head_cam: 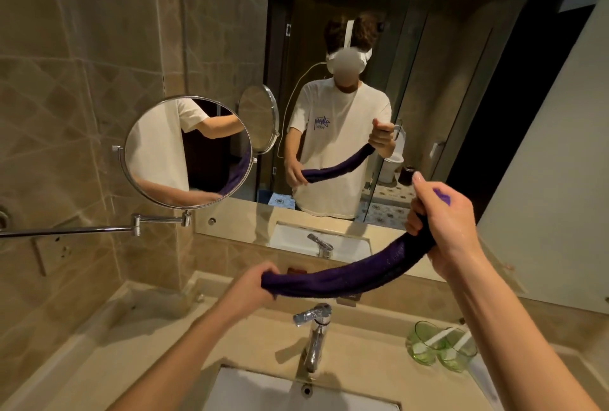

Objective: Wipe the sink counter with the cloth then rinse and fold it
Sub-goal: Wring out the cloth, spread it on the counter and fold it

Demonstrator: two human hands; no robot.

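1. One purple cloth [346,274] was stretched in the air across the middle of the frame, twisted into a single thick rope that sagged slightly between two hands, above the tap and in front of the wall mirror.
2. The left hand [255,282], at centre left of the frame, gripped the lower end of the cloth with its fingers curled tight around it.
3. The right hand [441,222], higher at centre right, held the upper end; its fingers were wrapped round the twisted cloth, and a small tuft of purple showed above the knuckles.
4. One chrome tap [314,331] stood at lower centre, directly under the cloth, at the back edge of one white sink [250,391] at the bottom of the frame.
5. Two green glasses [440,346] sat touching side by side on the beige surface [171,335] at lower right, each with a white stick-like item inside.
6. One round mirror [188,150] on a chrome arm hung at centre left, well apart from the cloth.
7. One large wall mirror [428,81] filled the upper right and showed the person holding the cloth the same way.
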